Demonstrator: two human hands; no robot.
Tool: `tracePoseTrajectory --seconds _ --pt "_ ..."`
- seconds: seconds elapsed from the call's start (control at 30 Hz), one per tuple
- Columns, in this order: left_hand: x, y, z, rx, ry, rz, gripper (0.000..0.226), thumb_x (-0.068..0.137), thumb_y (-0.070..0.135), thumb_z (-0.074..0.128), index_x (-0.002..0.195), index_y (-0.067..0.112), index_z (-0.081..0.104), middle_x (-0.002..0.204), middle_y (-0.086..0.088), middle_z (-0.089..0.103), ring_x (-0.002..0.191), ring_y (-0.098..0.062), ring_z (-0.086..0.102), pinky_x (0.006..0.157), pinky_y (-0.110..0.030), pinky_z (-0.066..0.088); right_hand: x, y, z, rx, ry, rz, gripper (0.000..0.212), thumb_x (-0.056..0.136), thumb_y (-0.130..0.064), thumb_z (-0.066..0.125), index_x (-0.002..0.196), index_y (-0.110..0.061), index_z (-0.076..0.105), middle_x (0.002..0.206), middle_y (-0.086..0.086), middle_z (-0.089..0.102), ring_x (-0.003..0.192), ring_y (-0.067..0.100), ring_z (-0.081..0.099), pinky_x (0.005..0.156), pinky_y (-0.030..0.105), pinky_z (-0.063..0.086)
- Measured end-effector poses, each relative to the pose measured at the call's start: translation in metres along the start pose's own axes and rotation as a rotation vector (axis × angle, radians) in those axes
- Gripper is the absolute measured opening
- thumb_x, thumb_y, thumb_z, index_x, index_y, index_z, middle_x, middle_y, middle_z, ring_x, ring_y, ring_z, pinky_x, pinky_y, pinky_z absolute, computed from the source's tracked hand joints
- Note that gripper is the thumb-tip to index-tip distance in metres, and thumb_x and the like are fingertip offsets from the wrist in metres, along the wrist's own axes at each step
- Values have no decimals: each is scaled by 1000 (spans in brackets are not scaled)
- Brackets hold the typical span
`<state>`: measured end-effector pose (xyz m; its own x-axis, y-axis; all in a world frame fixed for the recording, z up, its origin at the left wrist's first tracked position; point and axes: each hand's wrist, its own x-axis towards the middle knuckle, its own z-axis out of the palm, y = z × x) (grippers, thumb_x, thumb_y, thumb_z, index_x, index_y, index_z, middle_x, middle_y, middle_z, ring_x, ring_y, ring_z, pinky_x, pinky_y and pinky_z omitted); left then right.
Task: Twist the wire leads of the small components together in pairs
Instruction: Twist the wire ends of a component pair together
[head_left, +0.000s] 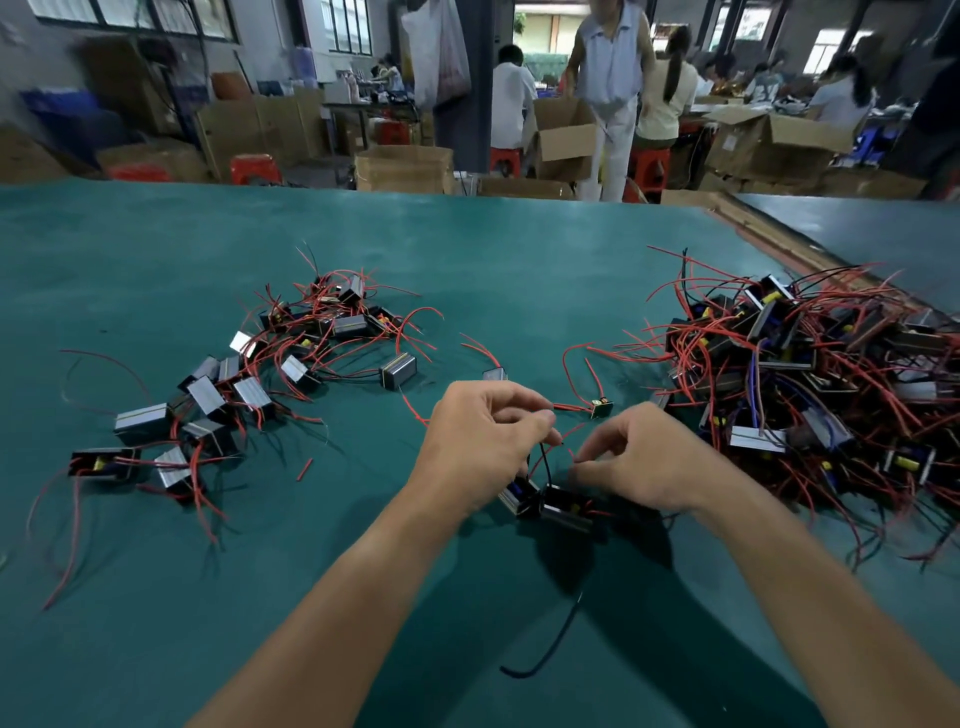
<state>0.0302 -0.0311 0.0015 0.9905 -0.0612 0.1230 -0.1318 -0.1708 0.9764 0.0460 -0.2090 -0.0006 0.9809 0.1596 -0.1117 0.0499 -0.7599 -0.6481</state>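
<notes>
While the green worktop (156, 234) fills most of the view, cardboard boxes (563, 137) and red stools (254, 167) stand behind its far edge, where several people sit or stand, blurred. On the right side of the worktop lies a big heap of components (810, 374), small black and silver blocks tangled in red, black and blue wires. To the left, well apart from it, a looser spread of components (291, 343) lies in a curve, each with thin red wires trailing over the green surface.

Between the two groups, near the front middle, both bare forearms reach in. The left hand (483, 447) is curled, its thumb and forefinger pinching a red wire (571, 408) that runs right to a single small block (601, 408) lying just beyond the fingers. The right hand (644, 460) is also curled, its fingertips pinched on another thin red wire end close to the left hand's fingers; the two hands are near each other but not touching.

Just below the hands, two components (556, 506) rest side by side on the worktop, touching, with a black wire (543, 462) rising from them toward the left fingers.

A lone silver block (397, 370) sits left of the hands. A loose black wire piece (550, 644) curls between the forearms, and a short red scrap (304, 469) lies farther left.
</notes>
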Motion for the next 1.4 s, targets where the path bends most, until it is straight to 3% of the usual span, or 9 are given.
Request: tracePoseTrajectory --seconds 0.1,0.2,0.53,0.67,0.77,0.87,1.0,1.13,1.4 --pt "-1 2 0 -25 13 1 16 88 0 63 77 11 68 66 -4 73 35 -7 47 40 -15 40 2 1 0 38 10 -3 11 68 -22 80 63 -19 70 48 -10 61 42 1 49 52 21 40" --pt "-1 2 2 -33 16 9 13 88 0 63 79 8 68 66 -4 73 35 -9 46 40 -17 40 3 1 2 72 45 8 11 73 -12 70 64 -16 64 42 -12 54 39 1 44 49 22 36" --pt "2 -2 1 -8 -15 20 5 89 7 67 88 9 62 68 -1 74 36 -13 50 43 -20 43 -1 -2 -2 131 72 -121 33 89 -26 69 60 -15 58 51 -4 53 45 8 41 51 25 35" --pt "5 -6 3 34 35 10 9 93 17 61 84 17 59 70 1 74 36 -16 52 45 -22 42 -5 -8 0 165 87 -207 21 93 -15 64 72 -13 66 58 7 63 43 5 40 46 21 34" --pt "9 -11 1 52 131 -2 15 94 12 58 82 22 60 76 1 74 37 -19 55 47 -25 43 -6 -10 2 189 83 -256 10 92 -11 65 84 -15 70 59 11 65 43 7 40 46 22 34" --pt "9 -12 -4 75 80 -8 15 88 5 66 84 20 64 82 -4 72 40 -13 55 49 -27 45 -7 -11 2 209 89 -321 9 92 -12 65 86 -17 71 58 13 64 43 7 38 46 22 33" --pt "5 -6 -2 -18 -104 -69 13 85 -1 68 81 11 68 66 -6 68 36 -9 51 42 -21 42 -8 -12 1 259 68 -318 26 96 -13 59 74 -20 69 54 6 61 42 10 36 42 23 29" --pt "2 -4 0 -30 -80 -59 14 87 0 65 80 11 67 62 -2 67 36 -12 50 43 -23 41 -6 -9 -1 288 96 -299 28 96 -13 60 69 -12 68 49 4 53 41 10 35 41 22 26" --pt "1 0 2 -20 -76 -22 6 94 12 61 93 17 64 65 -10 71 33 -15 51 39 -20 42 -5 -11 1 404 77 -343 15 91 -12 67 78 -11 74 58 -2 66 42 7 43 41 18 34"
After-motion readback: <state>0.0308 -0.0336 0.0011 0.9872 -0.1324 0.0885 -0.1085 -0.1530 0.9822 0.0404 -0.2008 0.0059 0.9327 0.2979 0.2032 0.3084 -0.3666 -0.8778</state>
